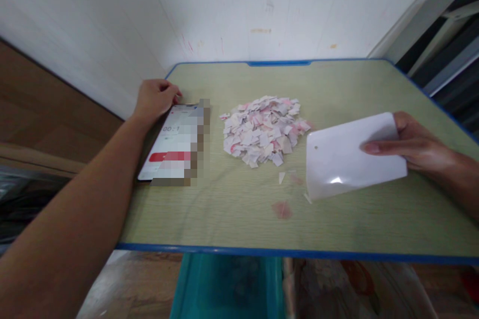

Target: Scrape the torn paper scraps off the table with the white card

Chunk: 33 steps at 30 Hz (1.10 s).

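Note:
A loose heap of torn paper bits (262, 129), white with some pink ones, lies in the middle of the table. My right hand (415, 144) grips a white plastic dough scraper (348, 154) with a small hole in one corner, thumb on top and fingers underneath. The scraper's left edge is just right of the heap, over the tabletop. My left hand (157, 97) rests at the table's left edge, fingers curled in, with nothing visible in them. Beside it lies a phone (168, 142) with a timer on its lit screen, partly blurred out by blocks.
The pale green table (232, 219) has a blue rim and stands against a white wall (262, 10). A few stray scraps (282, 178) lie in front of the heap, near a pinkish stain (282, 209). Below the front edge is a teal bin (228, 289).

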Each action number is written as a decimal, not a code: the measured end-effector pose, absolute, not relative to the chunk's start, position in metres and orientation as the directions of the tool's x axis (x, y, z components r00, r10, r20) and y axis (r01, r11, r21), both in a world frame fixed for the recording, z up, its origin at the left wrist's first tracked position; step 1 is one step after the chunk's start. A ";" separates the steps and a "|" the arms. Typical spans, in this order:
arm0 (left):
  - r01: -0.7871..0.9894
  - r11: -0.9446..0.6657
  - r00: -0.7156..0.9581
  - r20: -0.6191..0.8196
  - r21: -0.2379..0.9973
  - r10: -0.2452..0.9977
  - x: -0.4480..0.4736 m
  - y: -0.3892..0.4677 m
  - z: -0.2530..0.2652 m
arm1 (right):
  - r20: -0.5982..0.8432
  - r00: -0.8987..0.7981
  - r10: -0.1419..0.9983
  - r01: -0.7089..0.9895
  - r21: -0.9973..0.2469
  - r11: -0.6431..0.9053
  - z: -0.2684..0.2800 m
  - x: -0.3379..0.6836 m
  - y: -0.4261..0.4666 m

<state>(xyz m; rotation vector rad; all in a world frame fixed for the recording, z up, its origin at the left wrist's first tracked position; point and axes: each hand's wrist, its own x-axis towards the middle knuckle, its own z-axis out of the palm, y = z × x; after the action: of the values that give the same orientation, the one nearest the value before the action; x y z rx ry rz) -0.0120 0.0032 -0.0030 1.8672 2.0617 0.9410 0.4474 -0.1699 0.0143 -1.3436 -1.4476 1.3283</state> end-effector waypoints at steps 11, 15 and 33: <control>0.812 -0.004 -0.179 0.255 0.584 0.950 -0.018 0.009 -0.006 | -0.156 -0.169 0.973 0.211 -0.970 -0.119 0.015 0.450 -0.169; 0.812 -0.022 -0.168 0.269 0.584 0.948 -0.018 0.009 -0.008 | -0.078 -0.020 0.997 0.155 -0.985 -0.074 0.011 0.443 -0.168; 0.820 0.022 -0.199 0.250 0.571 0.948 -0.013 0.003 -0.004 | -0.062 -0.216 0.974 0.230 -0.973 -0.011 0.012 0.441 -0.172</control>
<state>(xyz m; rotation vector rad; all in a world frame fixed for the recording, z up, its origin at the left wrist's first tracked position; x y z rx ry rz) -0.0131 0.0030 -0.0035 1.8456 2.0903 0.9293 0.4408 -0.1716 0.0116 -1.2933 -1.5315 1.2852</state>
